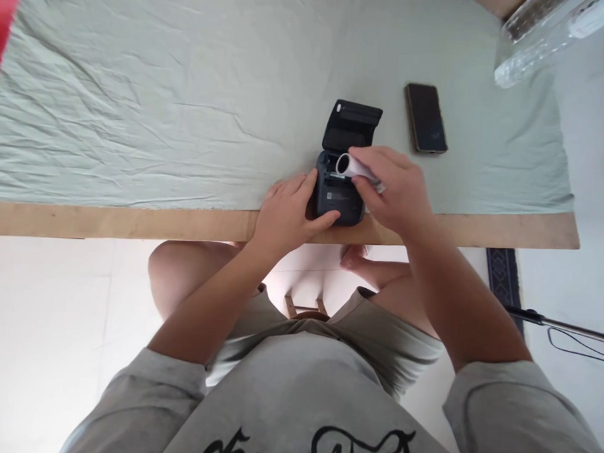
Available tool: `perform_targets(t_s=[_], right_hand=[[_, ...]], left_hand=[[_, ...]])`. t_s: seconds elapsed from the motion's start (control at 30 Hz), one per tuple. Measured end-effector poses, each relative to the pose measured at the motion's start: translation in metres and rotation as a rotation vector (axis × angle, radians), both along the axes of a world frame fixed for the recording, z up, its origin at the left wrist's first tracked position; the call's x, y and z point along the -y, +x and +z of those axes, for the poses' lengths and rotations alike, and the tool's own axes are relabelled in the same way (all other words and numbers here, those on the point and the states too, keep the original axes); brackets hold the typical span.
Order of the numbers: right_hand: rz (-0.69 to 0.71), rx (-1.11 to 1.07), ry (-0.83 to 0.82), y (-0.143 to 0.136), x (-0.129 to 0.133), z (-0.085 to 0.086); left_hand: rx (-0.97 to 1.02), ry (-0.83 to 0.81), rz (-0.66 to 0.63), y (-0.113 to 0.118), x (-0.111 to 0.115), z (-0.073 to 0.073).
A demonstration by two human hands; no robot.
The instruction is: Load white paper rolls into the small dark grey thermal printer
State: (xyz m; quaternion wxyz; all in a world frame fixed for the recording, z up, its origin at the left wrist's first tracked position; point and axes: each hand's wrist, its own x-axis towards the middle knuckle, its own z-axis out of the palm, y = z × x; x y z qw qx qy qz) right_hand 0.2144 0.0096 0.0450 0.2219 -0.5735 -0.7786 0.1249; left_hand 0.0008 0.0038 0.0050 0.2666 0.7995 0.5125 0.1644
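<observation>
1. Holding a white paper roll (355,167) in the right hand (394,187), pinched between thumb and fingers, with its hollow end facing up and to the left
2. Bracing a dark, box-shaped device (339,203) with the left hand (287,209), spread rather than closed: fingers against the left side, thumb over the top face at the near end
3. Showing an open lid (354,118) at the far side of the device, swung back from a compartment (323,162)
4. Carrying the roll tilted, right over the compartment and just on the near side of the lid; cannot tell whether touching the walls inside or clear of them
5. Judging the step in hand: seems to be fitting or removing the roll at the compartment; cannot tell from a single view whether going in or coming out
6. Judging the next move: likely calls for a firm left hand against the device, a light pinch so as not to crush the roll, and care with its tilt, whether lowering or lifting
7. Resting the device partly on the pale green cloth (187,114) and partly over the wooden edge (132,222); seeing also a phone (427,118) beyond the right hand, not touched
</observation>
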Motion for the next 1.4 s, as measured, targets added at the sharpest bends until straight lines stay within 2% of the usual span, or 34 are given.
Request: perform_targets(t_s=[0.07,0.17,0.4,0.6,0.77,1.0,1.2,1.4], right_hand=[[0.019,0.042,-0.017,-0.008,-0.007,-0.006],[-0.036,0.06,-0.028,-0.011,-0.013,-0.012],[-0.069,0.052,-0.084,-0.01,-0.019,-0.009],[-0.054,0.076,-0.029,-0.01,-0.019,-0.008],[0.013,0.081,-0.003,-0.008,-0.005,-0.005],[0.141,-0.012,0.143,-0.004,0.009,-0.02],[-0.044,-0.057,0.29,0.006,-0.008,-0.013],[-0.142,-0.013,0.194,0.009,-0.036,-0.004]], left_hand=[[-0.002,-0.001,0.001,0.0,0.0,-0.001],[-0.006,0.0,0.003,-0.001,0.001,-0.002],[-0.02,0.0,0.003,0.0,0.0,-0.003],[-0.011,-0.006,0.012,0.001,0.001,-0.001],[0.015,0.019,0.003,0.0,0.002,-0.001],[-0.032,0.167,-0.083,-0.001,0.005,-0.012],[-0.05,0.2,-0.113,-0.001,0.006,-0.014],[-0.058,0.195,-0.119,0.0,0.006,-0.013]])
